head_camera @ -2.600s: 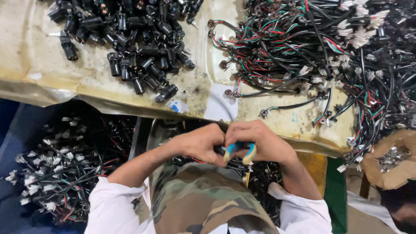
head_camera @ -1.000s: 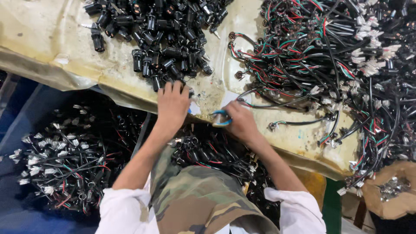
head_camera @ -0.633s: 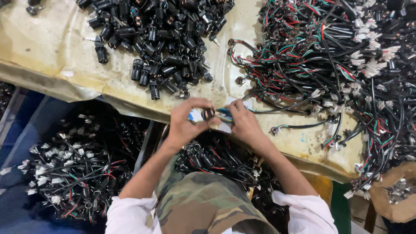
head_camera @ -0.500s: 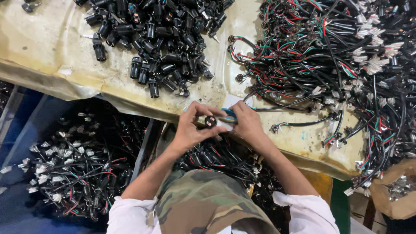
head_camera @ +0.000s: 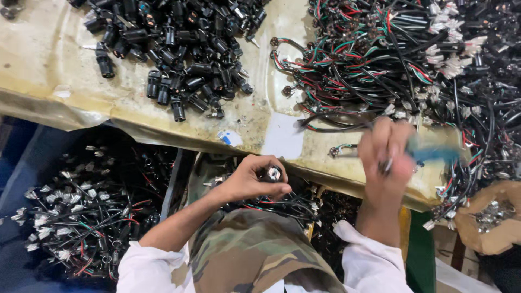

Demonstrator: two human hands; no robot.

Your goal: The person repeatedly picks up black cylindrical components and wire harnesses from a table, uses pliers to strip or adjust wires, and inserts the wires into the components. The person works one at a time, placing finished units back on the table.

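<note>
The left hand sits just below the near edge of the worktop, over the lap, its fingers curled closed around a small black connector whose metal face points up towards the camera; wires trail from it down across the camouflage trousers, so the piece is held end-on, where its open face can be seen and reached. The right hand is raised over the near right part of the worktop and blurred by motion; its grip is closed on a blue-handled tool, thin tip pointing down out of the fist, though the blur hides its exact kind. Loose black connector shells lie heaped at the far left of the worktop, within the left hand's reach, and a tangle of red, green and black wire leads covers the far right, beside the tool hand. Below the near edge on the left, a dark bin holds wired pieces with white plugs. A brown paper bag of small metal parts stands past the right corner.
</note>
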